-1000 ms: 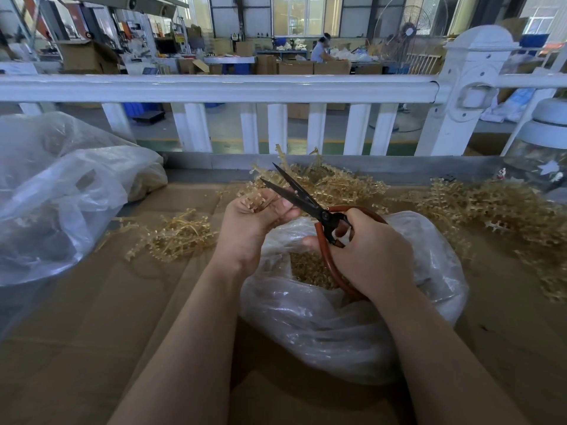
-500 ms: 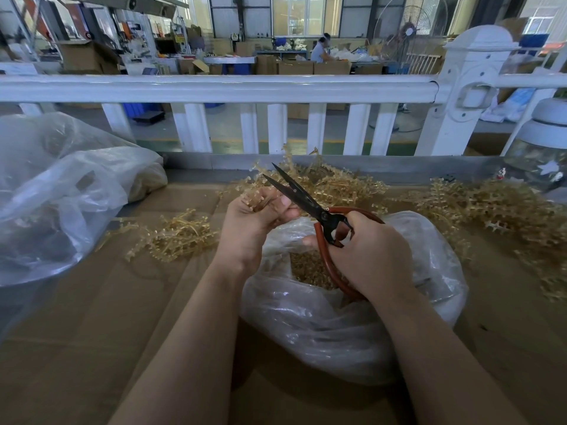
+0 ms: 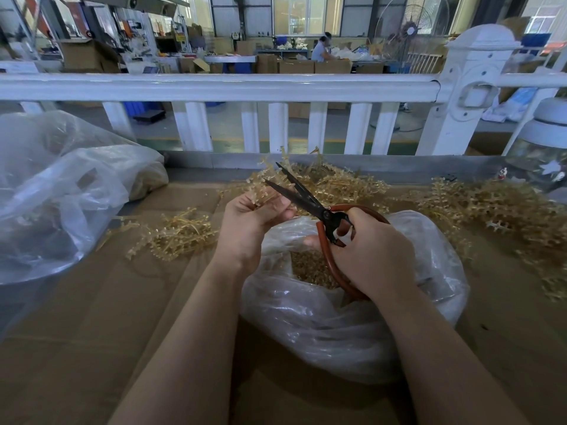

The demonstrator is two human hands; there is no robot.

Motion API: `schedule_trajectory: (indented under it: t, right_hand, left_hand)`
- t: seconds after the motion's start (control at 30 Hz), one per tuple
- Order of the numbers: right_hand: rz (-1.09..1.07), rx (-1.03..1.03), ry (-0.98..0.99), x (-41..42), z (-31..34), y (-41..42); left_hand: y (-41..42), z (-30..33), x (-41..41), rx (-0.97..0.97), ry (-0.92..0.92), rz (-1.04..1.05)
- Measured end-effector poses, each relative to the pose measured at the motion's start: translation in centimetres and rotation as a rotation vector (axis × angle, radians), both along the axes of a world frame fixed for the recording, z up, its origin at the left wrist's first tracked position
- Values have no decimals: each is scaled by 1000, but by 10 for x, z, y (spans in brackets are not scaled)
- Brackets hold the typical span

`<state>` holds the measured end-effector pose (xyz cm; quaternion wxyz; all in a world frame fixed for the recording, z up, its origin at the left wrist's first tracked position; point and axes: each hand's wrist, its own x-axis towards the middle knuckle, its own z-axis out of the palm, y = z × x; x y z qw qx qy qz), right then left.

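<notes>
Since this tan plastic sprig [image 3: 265, 191] is light and brittle, my left grip [image 3: 250, 223] pinches its stem over the clear bag [image 3: 322, 326]; right grip [image 3: 372, 253] wraps the scissors [image 3: 302, 196] by their red loops, blades parted beside it.

A single view, from a wide-angle camera worn on the person's head, facing forward and tilted down. Both forearms enter from the bottom edge and run up to the left hand [image 3: 248, 222] and right hand [image 3: 374, 250], close under the lens near mid-frame. The cardboard-covered table [image 3: 92, 332] fills the lower half. Past its far edge the view reaches a white railing [image 3: 214, 85] and, well beyond, a workshop hall [image 3: 306, 56]
</notes>
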<state>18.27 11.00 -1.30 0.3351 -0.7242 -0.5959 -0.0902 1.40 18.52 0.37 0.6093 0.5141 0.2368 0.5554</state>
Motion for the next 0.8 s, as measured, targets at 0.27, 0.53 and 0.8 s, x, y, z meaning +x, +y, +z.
schedule_trajectory:
  t: [0.27,0.53,0.8]
  right_hand:
    - [-1,54,-20,-3,1,-3]
    - [2,29,-9,-1,-3,1]
    - [-7,33,0,-3,2,-3]
  left_hand:
    - [0,1,0,13,-9,-37]
    - [-1,1,-2,31,-51,-112]
    - [-2,2,-2,-32,-55,-94]
